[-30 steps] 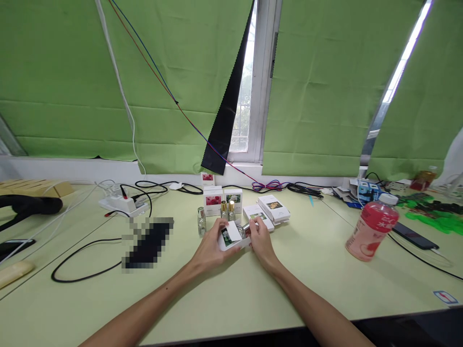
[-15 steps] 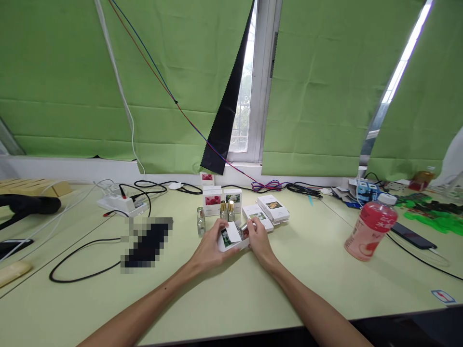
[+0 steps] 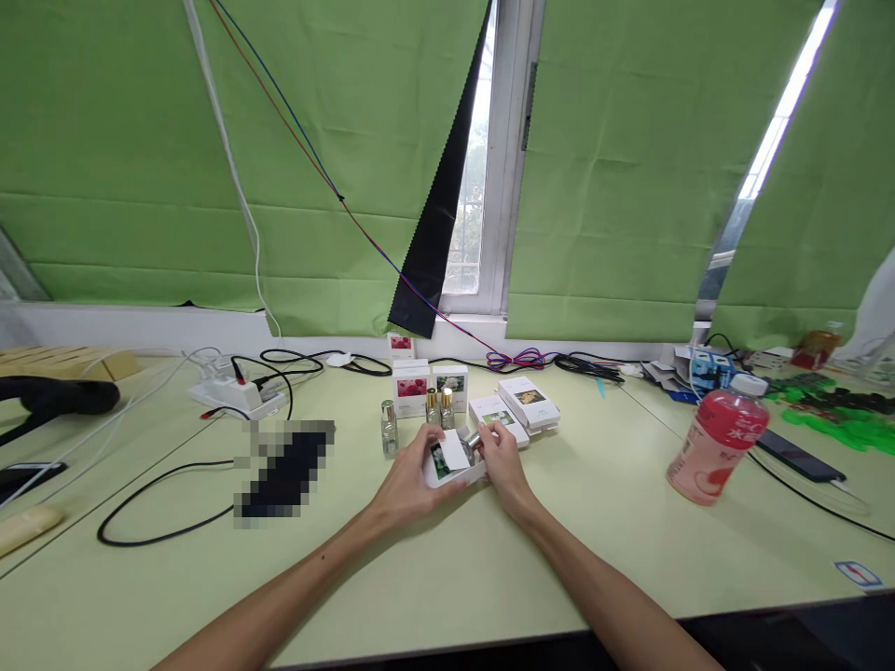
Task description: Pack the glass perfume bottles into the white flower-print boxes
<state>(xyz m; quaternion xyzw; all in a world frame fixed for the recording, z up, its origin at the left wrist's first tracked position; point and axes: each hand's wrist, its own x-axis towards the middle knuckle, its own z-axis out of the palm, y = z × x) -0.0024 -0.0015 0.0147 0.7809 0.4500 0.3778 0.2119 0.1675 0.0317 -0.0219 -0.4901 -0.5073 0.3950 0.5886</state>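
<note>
My left hand (image 3: pixel 409 475) grips a small white perfume box (image 3: pixel 447 463) with a flower picture, its end flap open. My right hand (image 3: pixel 502 457) pinches a small silver-capped bottle (image 3: pixel 473 442) at the box's open end; part of the bottle is hidden inside or behind the flap. Both hands rest just above the pale green table (image 3: pixel 447 568). Behind them stand a clear bottle (image 3: pixel 389 428), two gold-capped bottles (image 3: pixel 440 407) and two upright white boxes (image 3: pixel 428 386). Two flat white boxes (image 3: pixel 517 407) lie to the right.
A pink drink bottle (image 3: pixel 714 440) stands at the right. A power strip (image 3: pixel 236 396) with cables, a black cable loop (image 3: pixel 160 503) and a blurred dark object (image 3: pixel 283 469) lie to the left. Phone and green clutter (image 3: pixel 832 424) sit at far right. Green curtains hang behind.
Almost nothing differs: both hands and the box have shifted very slightly, with the bottle still at the box's open end.
</note>
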